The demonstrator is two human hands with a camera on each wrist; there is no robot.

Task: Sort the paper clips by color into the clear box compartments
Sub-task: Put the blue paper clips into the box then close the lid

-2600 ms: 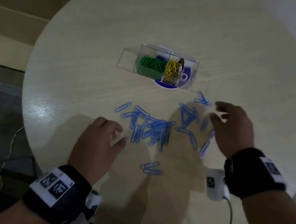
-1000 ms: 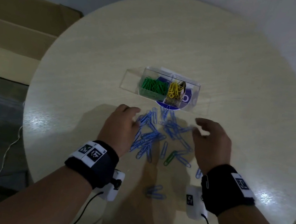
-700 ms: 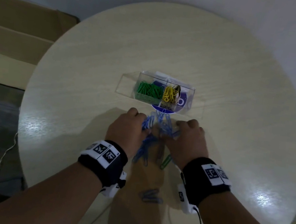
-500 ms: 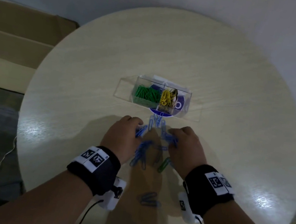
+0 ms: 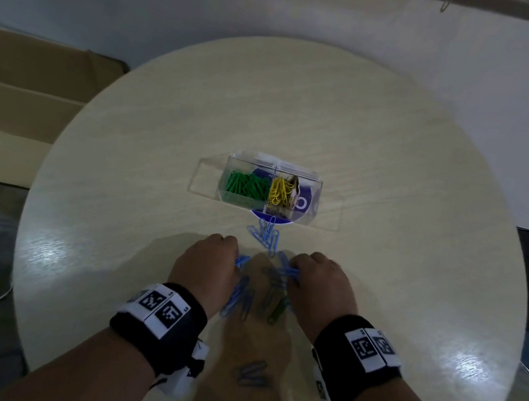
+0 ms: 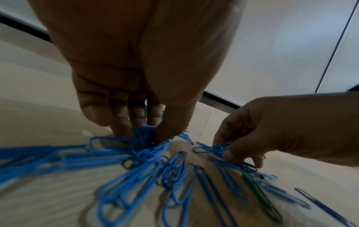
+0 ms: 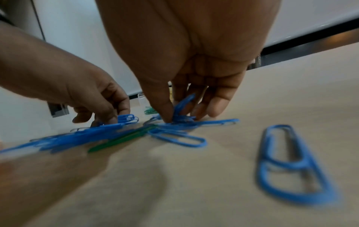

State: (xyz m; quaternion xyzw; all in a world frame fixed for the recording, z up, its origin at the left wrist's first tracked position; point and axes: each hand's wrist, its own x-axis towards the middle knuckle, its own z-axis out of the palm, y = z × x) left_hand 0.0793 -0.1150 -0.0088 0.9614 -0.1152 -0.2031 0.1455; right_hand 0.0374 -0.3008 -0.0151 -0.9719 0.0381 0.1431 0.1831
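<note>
A heap of blue paper clips [image 5: 254, 289] lies on the round table between my two hands, with one green clip [image 5: 277, 310] among them. My left hand [image 5: 207, 269] pinches a bunch of blue clips [image 6: 144, 138] between thumb and fingers. My right hand [image 5: 317, 286] pinches another bunch of blue clips [image 7: 180, 112] the same way. The clear box [image 5: 270, 190] stands just beyond them, holding green clips [image 5: 246, 184] in its left compartment and yellow clips [image 5: 279, 189] in the middle one. A few blue clips [image 5: 265, 233] lie right in front of the box.
The light wooden round table [image 5: 394, 203] has bare surface all around the box. Two blue clips [image 5: 251, 373] lie apart near the front edge. The box's flat clear lid [image 5: 206, 175] lies to its left. An open cardboard carton [image 5: 10, 111] sits on the floor at left.
Both hands swept the scattered blue clips together into one heap in front of the box. Their fingers have since curled in and pinched bunches of clips.
</note>
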